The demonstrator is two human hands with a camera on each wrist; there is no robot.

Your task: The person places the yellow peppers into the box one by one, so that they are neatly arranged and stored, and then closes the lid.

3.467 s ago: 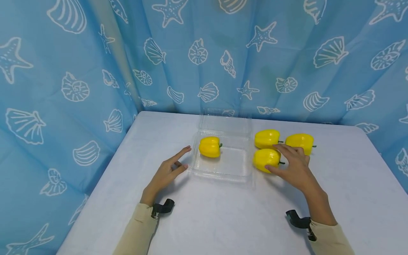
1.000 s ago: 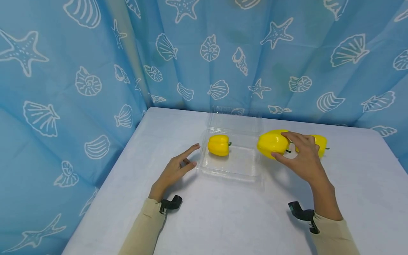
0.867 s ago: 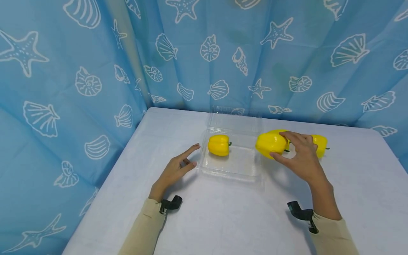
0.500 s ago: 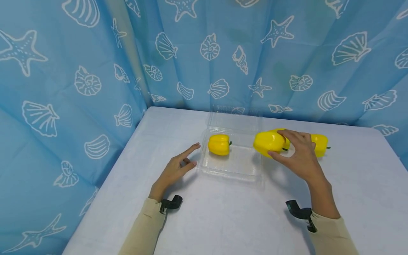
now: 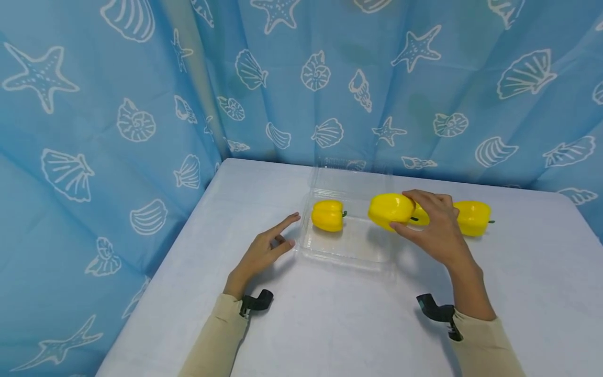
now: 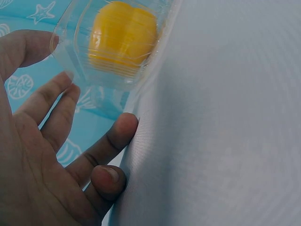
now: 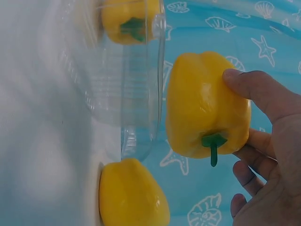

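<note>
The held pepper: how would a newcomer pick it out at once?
On the white table sits a clear tray. Over its right edge the right hand grips a yellow pepper. It alone is lifted; the others lie in the tray or on the table.

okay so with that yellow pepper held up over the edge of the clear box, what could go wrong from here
The right hand pinches the held pepper only with fingertips and thumb, so the smooth pepper might slip. It hangs at the rim of the clear box, which looks light; a knock could shift it, as the left hand merely touches its corner. The pepper inside could also roll if bumped.
</note>
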